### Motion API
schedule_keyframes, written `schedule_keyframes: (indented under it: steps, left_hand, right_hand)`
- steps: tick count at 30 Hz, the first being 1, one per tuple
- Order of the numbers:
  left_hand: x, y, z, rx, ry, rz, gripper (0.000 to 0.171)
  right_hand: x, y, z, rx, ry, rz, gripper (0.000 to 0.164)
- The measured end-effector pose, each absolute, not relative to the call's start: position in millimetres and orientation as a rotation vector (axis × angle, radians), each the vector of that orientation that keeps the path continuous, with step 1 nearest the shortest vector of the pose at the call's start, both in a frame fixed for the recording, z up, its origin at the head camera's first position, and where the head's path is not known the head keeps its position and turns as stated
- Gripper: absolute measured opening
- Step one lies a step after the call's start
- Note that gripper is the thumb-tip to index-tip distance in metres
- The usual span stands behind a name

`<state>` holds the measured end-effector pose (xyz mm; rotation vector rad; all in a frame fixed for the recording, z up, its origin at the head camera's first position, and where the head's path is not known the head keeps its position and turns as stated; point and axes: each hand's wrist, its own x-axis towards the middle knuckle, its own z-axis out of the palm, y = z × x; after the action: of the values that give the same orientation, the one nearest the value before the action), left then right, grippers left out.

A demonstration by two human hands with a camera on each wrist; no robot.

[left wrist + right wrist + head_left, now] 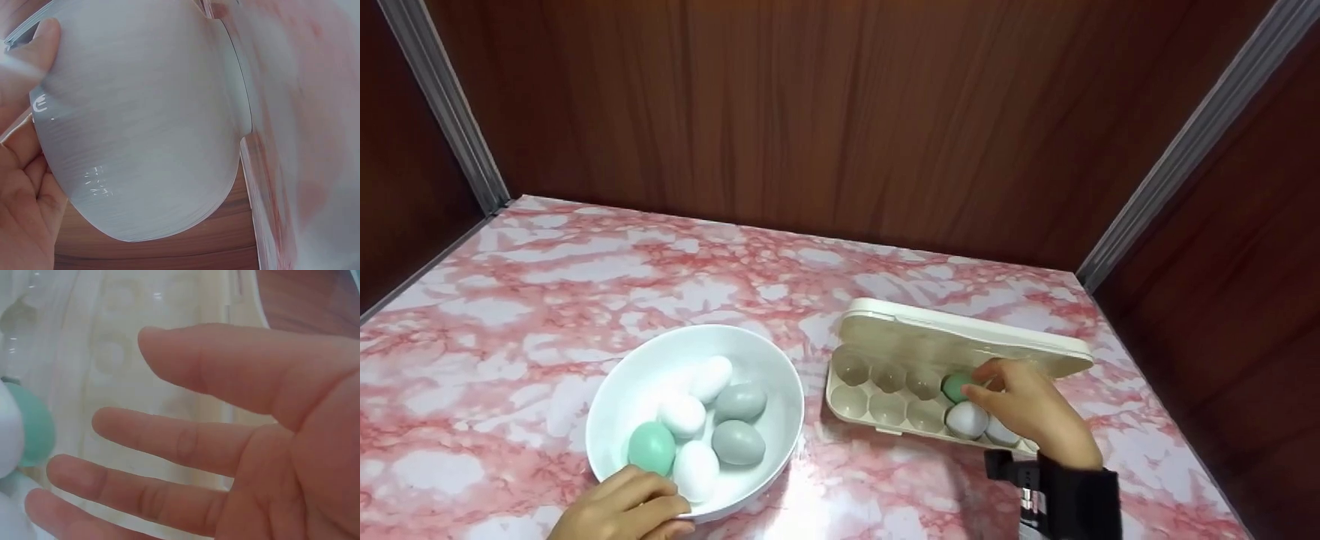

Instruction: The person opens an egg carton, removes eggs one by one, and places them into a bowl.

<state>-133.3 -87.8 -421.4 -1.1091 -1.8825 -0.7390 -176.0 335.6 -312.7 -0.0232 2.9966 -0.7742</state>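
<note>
Gripping the round, shiny white bowl (641, 386) with the left hand (619, 506); holding the right hand (1031, 405) wide, by the smooth green egg (955, 386) in the long cream carton (900, 337), at the bowl's three o'clock. Probably light, hard, slippery: pinch gently round the middle.

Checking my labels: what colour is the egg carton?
The egg carton is cream, clearest in the head view.

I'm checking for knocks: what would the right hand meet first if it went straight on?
Probably the green egg in the carton, just by the fingertips; whether they touch is hard to tell.
</note>
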Motion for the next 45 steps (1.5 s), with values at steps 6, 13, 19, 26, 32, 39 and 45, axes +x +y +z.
schedule_keyframes:
  steps: [6, 13, 19, 26, 32, 39, 45]
  left_hand:
    - [-129.7, -88.8, -420.6, -1.103, -1.934, -0.795, 0.029]
    - [-131.2, -88.5, -419.6, -1.124, -1.918, -0.799, 0.026]
    - [-130.5, -89.7, -423.0, -1.101, -1.931, -0.803, 0.023]
    - [-129.1, -89.7, -421.8, -1.088, -1.949, -0.809, 0.017]
    - [-130.3, -89.6, -420.8, -1.105, -1.936, -0.804, 0.021]
    - [-132.2, -87.7, -419.0, -1.130, -1.885, -0.818, 0.025]
    - [-132.5, -86.7, -417.4, -1.131, -1.867, -0.796, 0.029]
  right_hand:
    - [-180.9, 329.0, -315.8, 0.068, 2.955, -0.720, 0.027]
    - [-183.2, 319.6, -327.3, 0.136, 2.992, -0.568, 0.013]
    - [-185.2, 307.6, -335.8, 0.122, 3.062, -0.423, 0.012]
    - [-184.8, 299.2, -341.3, 0.205, 3.068, -0.344, 0.024]
    - [-185.0, 300.0, -342.2, 0.204, 3.062, -0.376, 0.027]
    - [-185.4, 299.4, -340.3, 0.211, 3.058, -0.368, 0.025]
    - [-184.3, 296.9, -336.7, 0.216, 3.086, -0.356, 0.018]
